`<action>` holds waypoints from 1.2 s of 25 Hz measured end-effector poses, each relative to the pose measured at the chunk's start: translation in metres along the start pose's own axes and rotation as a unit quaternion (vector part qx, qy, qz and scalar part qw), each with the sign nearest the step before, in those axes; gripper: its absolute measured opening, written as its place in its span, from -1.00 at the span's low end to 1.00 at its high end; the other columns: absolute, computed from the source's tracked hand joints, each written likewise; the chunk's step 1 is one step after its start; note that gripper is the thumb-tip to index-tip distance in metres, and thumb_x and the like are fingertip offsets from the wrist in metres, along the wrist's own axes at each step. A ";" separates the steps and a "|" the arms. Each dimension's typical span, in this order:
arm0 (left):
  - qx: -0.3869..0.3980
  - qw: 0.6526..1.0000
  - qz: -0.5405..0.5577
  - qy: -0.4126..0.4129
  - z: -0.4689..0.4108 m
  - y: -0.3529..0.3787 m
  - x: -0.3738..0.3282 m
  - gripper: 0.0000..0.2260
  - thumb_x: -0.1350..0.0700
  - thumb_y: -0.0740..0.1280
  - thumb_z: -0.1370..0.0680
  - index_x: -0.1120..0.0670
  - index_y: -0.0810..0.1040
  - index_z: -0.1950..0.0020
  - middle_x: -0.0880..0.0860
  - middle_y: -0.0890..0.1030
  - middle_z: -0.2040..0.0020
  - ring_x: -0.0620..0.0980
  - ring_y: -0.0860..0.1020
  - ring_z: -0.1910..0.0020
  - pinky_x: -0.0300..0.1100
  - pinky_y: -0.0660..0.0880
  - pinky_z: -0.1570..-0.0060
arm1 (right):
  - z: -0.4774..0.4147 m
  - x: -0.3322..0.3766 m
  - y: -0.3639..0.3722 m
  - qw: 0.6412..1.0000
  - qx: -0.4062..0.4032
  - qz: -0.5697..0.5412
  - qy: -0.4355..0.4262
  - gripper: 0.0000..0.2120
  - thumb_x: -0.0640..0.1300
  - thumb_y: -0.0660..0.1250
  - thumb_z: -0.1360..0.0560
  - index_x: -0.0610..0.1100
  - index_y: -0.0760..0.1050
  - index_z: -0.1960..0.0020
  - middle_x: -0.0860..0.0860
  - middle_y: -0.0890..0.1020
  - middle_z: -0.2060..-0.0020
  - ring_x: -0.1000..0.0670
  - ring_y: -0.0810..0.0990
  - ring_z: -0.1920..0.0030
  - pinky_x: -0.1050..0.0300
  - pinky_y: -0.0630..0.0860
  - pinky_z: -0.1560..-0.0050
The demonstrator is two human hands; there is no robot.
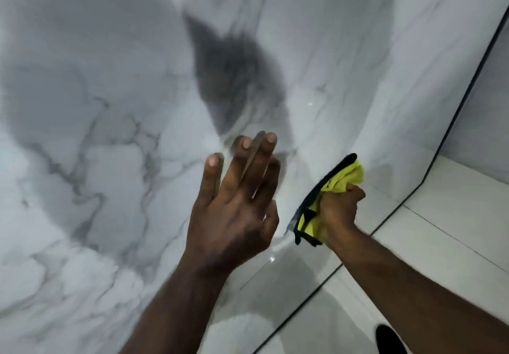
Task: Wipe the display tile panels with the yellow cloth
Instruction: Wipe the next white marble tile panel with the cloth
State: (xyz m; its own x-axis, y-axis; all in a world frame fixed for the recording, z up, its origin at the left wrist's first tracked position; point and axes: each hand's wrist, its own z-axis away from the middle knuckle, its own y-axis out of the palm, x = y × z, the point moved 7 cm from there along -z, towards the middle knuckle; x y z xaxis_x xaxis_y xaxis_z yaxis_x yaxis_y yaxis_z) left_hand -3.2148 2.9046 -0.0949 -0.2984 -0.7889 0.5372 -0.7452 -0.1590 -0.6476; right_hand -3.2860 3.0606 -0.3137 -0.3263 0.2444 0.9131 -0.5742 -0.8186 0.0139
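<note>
A large white tile panel (110,133) with grey marble veins fills most of the view, glossy and standing upright in front of me. My left hand (234,202) is flat, fingers straight, with the fingertips on or just at the panel's surface. My right hand (341,205) grips a bunched yellow cloth (347,177) with a black edge, held low against the panel's right part. Dark shadows of my hands and head fall on the panel.
A second pale tile panel (482,92) stands at the right behind a dark frame edge (462,100). Glossy white floor tiles (454,216) with thin joints lie below. A dark shoe tip (385,337) shows at the bottom.
</note>
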 end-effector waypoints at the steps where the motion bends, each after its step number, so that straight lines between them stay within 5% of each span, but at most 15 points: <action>1: -0.007 1.000 0.001 -0.023 0.009 -0.011 0.010 -0.37 -0.01 0.42 -0.60 0.19 0.45 -0.64 0.15 0.19 -0.75 0.11 -0.09 -0.78 0.17 -0.23 -0.70 | 0.014 0.021 0.003 0.999 -0.013 -0.014 -0.030 -0.52 -0.17 0.24 -0.52 -0.02 0.26 -0.41 -0.10 0.55 -0.32 -0.14 0.58 -0.26 -0.05 0.55 -0.27; 4: -0.028 0.998 -0.024 -0.057 0.039 -0.049 0.053 -0.41 -0.02 0.40 -0.60 0.13 0.50 -0.62 0.16 0.20 -0.75 0.19 0.06 -0.76 0.23 -0.20 -0.70 | 0.082 0.101 0.014 0.959 0.013 -0.018 -0.281 -0.43 -0.25 0.29 -0.50 -0.06 0.29 -0.48 -0.01 0.44 -0.36 0.20 0.48 -0.25 0.26 0.43 -0.30; 6: -0.052 0.995 -0.048 -0.063 0.057 -0.075 0.083 -0.42 0.02 0.38 -0.59 0.07 0.50 -0.63 0.16 0.19 -0.76 0.22 0.10 -0.75 0.28 -0.17 -0.70 | 0.095 0.122 0.016 0.967 -0.034 -0.063 -0.243 -0.48 -0.30 0.22 -0.53 0.00 0.33 -0.45 -0.03 0.43 -0.37 0.22 0.50 -0.10 0.17 0.48 -0.19; 8: -0.088 0.992 -0.057 -0.072 0.075 -0.099 0.108 -0.40 0.06 0.39 -0.59 0.08 0.47 -0.65 0.20 0.22 -0.74 0.27 0.15 -0.74 0.36 -0.07 -0.69 | 0.116 0.126 0.029 0.986 -0.042 -0.115 -0.111 -0.51 -0.23 0.18 -0.61 0.03 0.29 -0.50 -0.08 0.42 -0.39 -0.04 0.50 -0.07 0.06 0.43 -0.08; 10: -0.111 0.989 -0.055 -0.078 0.097 -0.118 0.132 -0.37 0.07 0.39 -0.59 0.11 0.42 -0.68 0.23 0.24 -0.73 0.30 0.18 -0.73 0.41 0.01 -0.67 | 0.177 0.154 0.041 0.954 -0.022 -0.054 -0.293 -0.48 -0.20 0.20 -0.61 -0.01 0.27 -0.55 -0.04 0.36 -0.33 -0.06 0.43 -0.19 0.14 0.38 -0.12; 12: -0.102 0.990 -0.042 -0.084 0.118 -0.128 0.149 -0.36 0.05 0.40 -0.58 0.10 0.42 -0.68 0.20 0.18 -0.76 0.27 0.12 -0.75 0.37 -0.05 -0.69 | 0.235 0.160 0.059 0.854 0.027 0.065 -0.515 -0.43 -0.21 0.25 -0.54 -0.01 0.30 -0.54 -0.01 0.35 -0.32 -0.02 0.43 -0.28 0.17 0.40 -0.12; 13: -0.093 0.992 -0.034 -0.081 0.127 -0.130 0.155 -0.36 0.04 0.40 -0.58 0.09 0.43 -0.67 0.19 0.15 -0.77 0.25 0.09 -0.76 0.35 -0.08 -0.70 | 0.239 0.159 0.060 0.834 0.021 0.084 -0.545 -0.43 -0.22 0.26 -0.54 0.01 0.32 -0.52 -0.01 0.36 -0.34 -0.04 0.45 -0.31 0.16 0.40 -0.12; 16: -0.079 0.995 -0.015 -0.057 0.146 -0.131 0.160 -0.36 0.04 0.41 -0.57 0.10 0.42 -0.67 0.18 0.10 -0.78 0.22 0.06 -0.77 0.31 -0.10 -0.71 | 0.200 0.136 0.056 0.967 -0.038 -0.056 -0.247 -0.51 -0.21 0.18 -0.62 0.02 0.27 -0.53 -0.09 0.37 -0.36 -0.20 0.50 -0.32 0.06 0.40 -0.15; 17: -0.082 0.995 -0.016 -0.049 0.149 -0.131 0.161 -0.35 0.05 0.40 -0.58 0.12 0.42 -0.67 0.18 0.11 -0.78 0.21 0.06 -0.77 0.31 -0.08 -0.71 | 0.206 0.130 0.058 0.974 -0.061 -0.051 -0.213 -0.52 -0.19 0.16 -0.64 0.00 0.24 -0.55 -0.11 0.36 -0.37 -0.21 0.51 -0.30 0.03 0.41 -0.15; 21: -0.090 0.995 -0.010 -0.039 0.145 -0.118 0.152 -0.41 0.04 0.35 -0.60 0.17 0.45 -0.63 0.18 0.14 -0.77 0.21 0.09 -0.76 0.33 -0.08 -0.71 | 0.263 0.114 0.072 0.834 -0.017 0.096 -0.543 -0.49 -0.22 0.26 -0.60 -0.05 0.32 -0.53 -0.06 0.40 -0.35 -0.04 0.49 -0.29 0.11 0.47 -0.17; 22: -0.084 0.996 -0.001 -0.030 0.143 -0.111 0.146 -0.43 0.04 0.35 -0.60 0.17 0.48 -0.61 0.18 0.14 -0.77 0.20 0.09 -0.76 0.32 -0.09 -0.71 | 0.243 0.100 0.066 0.856 -0.026 0.092 -0.508 -0.50 -0.24 0.25 -0.58 -0.07 0.35 -0.51 -0.08 0.42 -0.34 -0.08 0.49 -0.30 0.08 0.48 -0.21; 24: -0.073 0.997 0.013 -0.017 0.141 -0.097 0.132 -0.45 0.04 0.35 -0.61 0.17 0.51 -0.59 0.19 0.16 -0.76 0.19 0.10 -0.76 0.28 -0.09 -0.72 | 0.195 0.059 0.053 0.958 -0.052 0.015 -0.282 -0.54 -0.25 0.21 -0.60 -0.11 0.33 -0.50 -0.14 0.44 -0.33 -0.17 0.51 -0.30 0.01 0.46 -0.24; 25: -0.070 0.997 0.012 -0.012 0.140 -0.090 0.125 -0.46 0.04 0.34 -0.62 0.18 0.51 -0.59 0.19 0.18 -0.76 0.19 0.12 -0.76 0.28 -0.06 -0.72 | 0.179 0.039 0.051 0.977 -0.067 -0.003 -0.202 -0.55 -0.25 0.20 -0.62 -0.13 0.31 -0.50 -0.15 0.45 -0.34 -0.17 0.51 -0.29 0.03 0.44 -0.23; 28: -0.066 0.998 -0.010 0.001 0.128 -0.067 0.100 -0.47 0.07 0.32 -0.61 0.18 0.52 -0.59 0.18 0.26 -0.73 0.18 0.23 -0.72 0.28 0.03 -0.71 | 0.175 0.019 0.050 0.955 -0.049 0.017 -0.292 -0.59 -0.27 0.24 -0.59 -0.20 0.35 -0.43 -0.05 0.43 -0.31 0.10 0.45 -0.24 0.29 0.39 -0.25; 30: -0.057 0.998 -0.014 -0.002 0.121 -0.053 0.085 -0.45 0.07 0.34 -0.60 0.15 0.51 -0.60 0.15 0.30 -0.72 0.17 0.25 -0.72 0.30 0.01 -0.71 | 0.138 -0.019 0.042 0.960 -0.058 0.032 -0.273 -0.57 -0.25 0.23 -0.52 -0.20 0.36 -0.38 -0.07 0.44 -0.27 0.05 0.47 -0.25 0.24 0.42 -0.29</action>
State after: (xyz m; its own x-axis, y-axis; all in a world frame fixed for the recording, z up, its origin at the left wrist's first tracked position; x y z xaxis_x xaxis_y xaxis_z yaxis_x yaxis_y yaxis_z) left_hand -3.1282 2.7743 -0.0804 -0.2738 -0.7875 0.5522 -0.8160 -0.1136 -0.5667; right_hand -3.2008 2.9497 -0.2740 0.0598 -0.1400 0.9883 -0.6562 -0.7516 -0.0668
